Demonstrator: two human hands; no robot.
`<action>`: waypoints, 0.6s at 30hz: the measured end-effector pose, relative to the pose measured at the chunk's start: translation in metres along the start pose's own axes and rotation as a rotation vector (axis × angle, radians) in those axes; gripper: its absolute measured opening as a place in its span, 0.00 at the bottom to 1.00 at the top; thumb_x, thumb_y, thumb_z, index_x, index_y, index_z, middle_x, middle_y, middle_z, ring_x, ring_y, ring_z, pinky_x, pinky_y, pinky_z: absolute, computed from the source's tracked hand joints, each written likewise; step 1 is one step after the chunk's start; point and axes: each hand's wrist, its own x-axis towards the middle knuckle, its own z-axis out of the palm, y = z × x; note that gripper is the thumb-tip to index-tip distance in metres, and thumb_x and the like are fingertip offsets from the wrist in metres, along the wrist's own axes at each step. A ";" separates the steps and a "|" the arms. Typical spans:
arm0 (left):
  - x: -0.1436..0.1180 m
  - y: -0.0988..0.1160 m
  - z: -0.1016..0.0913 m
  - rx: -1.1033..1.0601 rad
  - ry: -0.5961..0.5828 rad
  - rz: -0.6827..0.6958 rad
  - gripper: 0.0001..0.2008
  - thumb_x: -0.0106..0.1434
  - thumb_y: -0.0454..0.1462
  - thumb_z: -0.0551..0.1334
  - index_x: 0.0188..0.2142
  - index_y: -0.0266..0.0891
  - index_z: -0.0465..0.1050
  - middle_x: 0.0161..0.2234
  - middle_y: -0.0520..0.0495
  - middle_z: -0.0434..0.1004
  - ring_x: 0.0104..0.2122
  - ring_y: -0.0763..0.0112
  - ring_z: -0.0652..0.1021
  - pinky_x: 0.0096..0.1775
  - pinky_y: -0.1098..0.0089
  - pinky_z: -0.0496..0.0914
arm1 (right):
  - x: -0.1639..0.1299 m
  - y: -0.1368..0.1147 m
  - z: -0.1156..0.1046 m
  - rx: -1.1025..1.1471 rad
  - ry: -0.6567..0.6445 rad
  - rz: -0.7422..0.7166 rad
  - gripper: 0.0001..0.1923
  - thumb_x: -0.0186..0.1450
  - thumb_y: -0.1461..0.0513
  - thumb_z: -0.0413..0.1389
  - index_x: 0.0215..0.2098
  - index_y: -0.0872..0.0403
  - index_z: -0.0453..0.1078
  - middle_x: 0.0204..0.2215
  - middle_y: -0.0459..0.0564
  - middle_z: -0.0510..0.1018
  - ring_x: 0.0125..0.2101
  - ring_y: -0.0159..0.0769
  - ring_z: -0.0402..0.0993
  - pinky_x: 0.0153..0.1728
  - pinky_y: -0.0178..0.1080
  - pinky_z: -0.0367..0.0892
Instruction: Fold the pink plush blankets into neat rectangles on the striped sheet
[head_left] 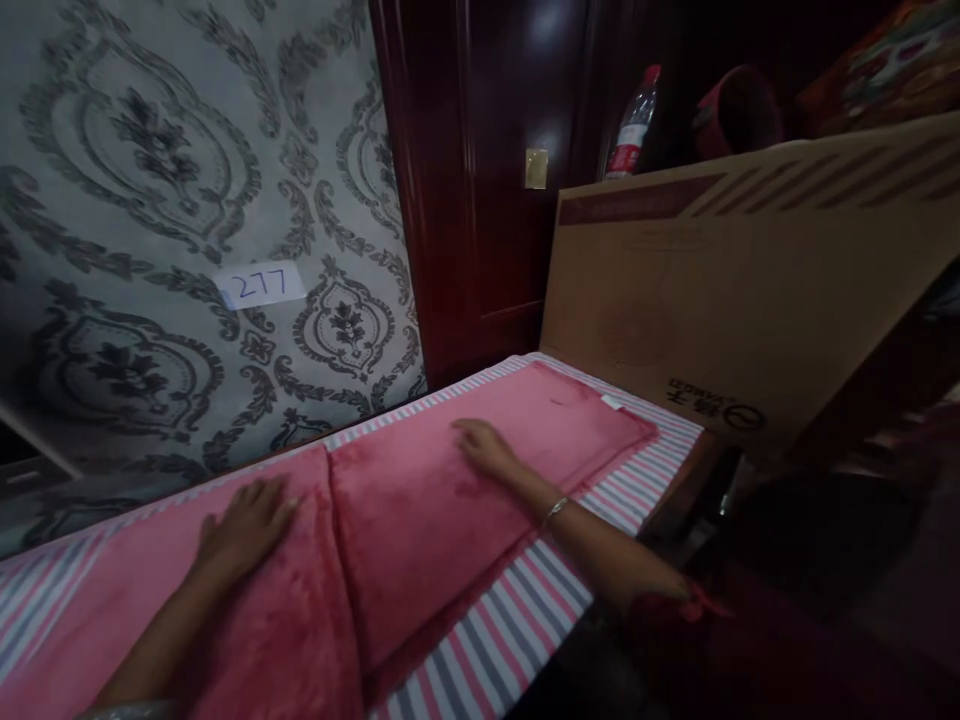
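A pink plush cloth (420,540) with a fuzzy surface lies spread along a table covered by a striped sheet (517,610). On the left part it is folded over, and the fold's edge runs across the middle. My left hand (244,530) rests on the folded layer, palm down with its fingers apart. Over the single flat stretch to the right, my right hand (487,452) is slightly blurred, its fingers reaching out loosely on or just above the cloth. A small white tag (611,402) shows near the cloth's far right end. Neither hand grips anything.
A large cardboard box (675,290) stands at the table's right end, with a plastic bottle (631,128) behind its top edge. A patterned wall (187,180) bearing a paper label (262,284) and a dark red door (495,180) border the far side.
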 end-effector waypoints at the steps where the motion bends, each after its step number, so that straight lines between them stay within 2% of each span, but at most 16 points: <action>1: -0.001 0.010 0.006 0.011 -0.050 0.039 0.24 0.74 0.44 0.51 0.65 0.40 0.64 0.68 0.37 0.61 0.67 0.51 0.63 0.62 0.42 0.61 | -0.003 0.024 -0.025 -0.048 0.083 0.087 0.24 0.63 0.69 0.52 0.57 0.58 0.74 0.57 0.56 0.77 0.58 0.42 0.71 0.60 0.46 0.65; 4: -0.005 0.041 0.023 0.112 -0.187 0.172 0.29 0.73 0.44 0.47 0.70 0.38 0.58 0.72 0.38 0.52 0.71 0.48 0.53 0.64 0.38 0.53 | -0.020 0.088 -0.097 -0.188 0.304 0.358 0.29 0.63 0.70 0.47 0.62 0.65 0.68 0.60 0.65 0.72 0.61 0.47 0.66 0.64 0.49 0.58; 6: -0.009 0.056 0.031 0.183 -0.174 0.212 0.29 0.72 0.44 0.48 0.70 0.41 0.58 0.72 0.41 0.52 0.71 0.44 0.52 0.64 0.36 0.52 | -0.036 0.119 -0.133 -0.259 0.395 0.512 0.30 0.64 0.69 0.47 0.64 0.65 0.65 0.61 0.67 0.71 0.62 0.51 0.64 0.64 0.52 0.57; 8: -0.012 0.061 0.037 0.214 -0.139 0.219 0.29 0.72 0.44 0.47 0.70 0.44 0.59 0.72 0.43 0.52 0.71 0.42 0.52 0.63 0.35 0.52 | -0.053 0.142 -0.155 -0.302 0.442 0.643 0.30 0.65 0.67 0.48 0.65 0.64 0.64 0.61 0.68 0.70 0.62 0.54 0.64 0.62 0.55 0.58; 13: -0.011 0.052 0.043 0.218 -0.125 0.223 0.29 0.72 0.44 0.48 0.70 0.46 0.58 0.72 0.45 0.52 0.71 0.46 0.52 0.64 0.39 0.52 | -0.076 0.178 -0.170 -0.310 0.452 0.839 0.28 0.68 0.60 0.51 0.64 0.59 0.67 0.55 0.66 0.76 0.59 0.56 0.67 0.59 0.56 0.61; 16: -0.010 0.049 0.044 0.228 -0.123 0.225 0.29 0.72 0.45 0.47 0.70 0.47 0.58 0.72 0.45 0.53 0.71 0.45 0.53 0.64 0.39 0.52 | -0.075 0.194 -0.176 -0.283 0.473 0.888 0.27 0.65 0.58 0.56 0.61 0.58 0.70 0.54 0.66 0.76 0.59 0.58 0.67 0.59 0.57 0.61; 18: -0.010 0.050 0.044 0.229 -0.120 0.225 0.29 0.72 0.45 0.47 0.70 0.46 0.58 0.72 0.45 0.52 0.71 0.45 0.53 0.64 0.39 0.53 | -0.072 0.205 -0.182 -0.239 0.493 0.921 0.25 0.60 0.57 0.60 0.55 0.56 0.75 0.50 0.65 0.78 0.56 0.58 0.71 0.56 0.56 0.63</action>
